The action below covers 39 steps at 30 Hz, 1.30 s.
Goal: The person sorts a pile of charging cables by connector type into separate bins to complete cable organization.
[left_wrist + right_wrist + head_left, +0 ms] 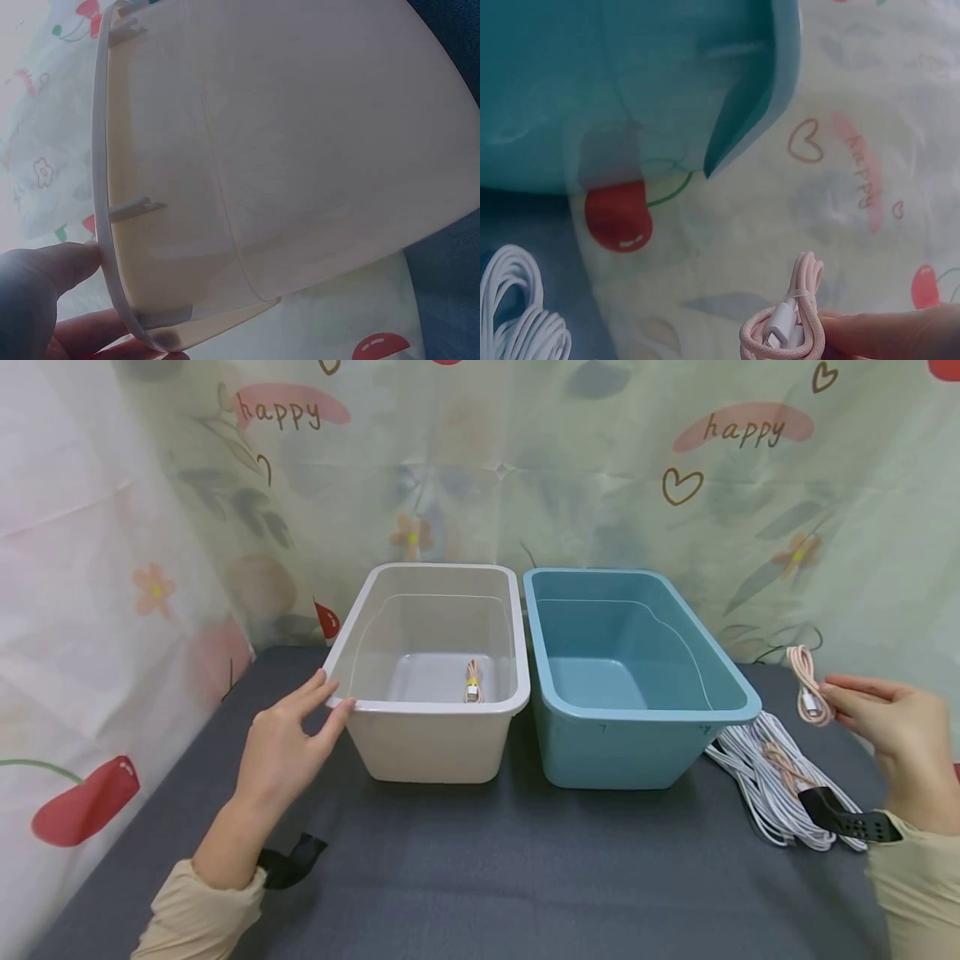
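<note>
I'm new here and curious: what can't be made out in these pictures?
Head: near floor of the beige bin, hidden by its front wall.
Head: marks on the blue bin, too small to read.
Left wrist: beige bin's inside, hidden by its side.
Right wrist: white cables and right hand, both cut off by frame edges.

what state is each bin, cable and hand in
White bin: upright, open
Blue bin: upright, open
Yellow-banded cable: bundled, inside the white bin
Pink cable: coiled, held up
White cable: coiled, lying on the table
Tan cord: lying on the white cable
Left hand: holding the white bin's rim
Right hand: pinching the pink cable
</note>
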### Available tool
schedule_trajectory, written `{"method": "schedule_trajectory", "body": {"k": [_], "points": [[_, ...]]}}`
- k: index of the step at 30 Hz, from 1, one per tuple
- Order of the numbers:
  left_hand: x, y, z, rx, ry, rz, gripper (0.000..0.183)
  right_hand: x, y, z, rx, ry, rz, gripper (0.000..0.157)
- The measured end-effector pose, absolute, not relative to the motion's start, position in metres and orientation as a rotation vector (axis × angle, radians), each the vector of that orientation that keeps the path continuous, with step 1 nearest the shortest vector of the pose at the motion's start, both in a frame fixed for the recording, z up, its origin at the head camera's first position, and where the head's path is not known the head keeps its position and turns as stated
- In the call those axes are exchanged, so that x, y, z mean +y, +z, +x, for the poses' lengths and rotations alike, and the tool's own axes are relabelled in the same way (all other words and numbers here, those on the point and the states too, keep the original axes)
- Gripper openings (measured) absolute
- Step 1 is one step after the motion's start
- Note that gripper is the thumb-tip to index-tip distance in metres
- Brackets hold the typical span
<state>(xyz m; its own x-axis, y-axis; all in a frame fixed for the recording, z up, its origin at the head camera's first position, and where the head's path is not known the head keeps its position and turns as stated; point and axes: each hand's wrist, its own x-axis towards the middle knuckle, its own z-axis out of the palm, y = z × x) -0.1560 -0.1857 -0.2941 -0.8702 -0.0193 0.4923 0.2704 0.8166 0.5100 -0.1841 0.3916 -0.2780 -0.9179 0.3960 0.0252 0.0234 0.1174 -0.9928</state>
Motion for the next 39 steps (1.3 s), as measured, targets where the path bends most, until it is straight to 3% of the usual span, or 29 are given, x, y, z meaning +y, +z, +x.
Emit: {"method": "schedule_trajectory", "body": {"k": [17,39], "points": [[-0.186,-0.294,-0.156,-2.507,-0.799,-0.194,0.044,0.351,-0.232,-0.195,-2.113,1.862,-0.310,0.009],[-0.186,-0.295,-0.156,-2.499,-0.798,-0.198,0.044,0.285,-0.190,-0.216,-2.171,1.950,-0.007,0.009]]}}
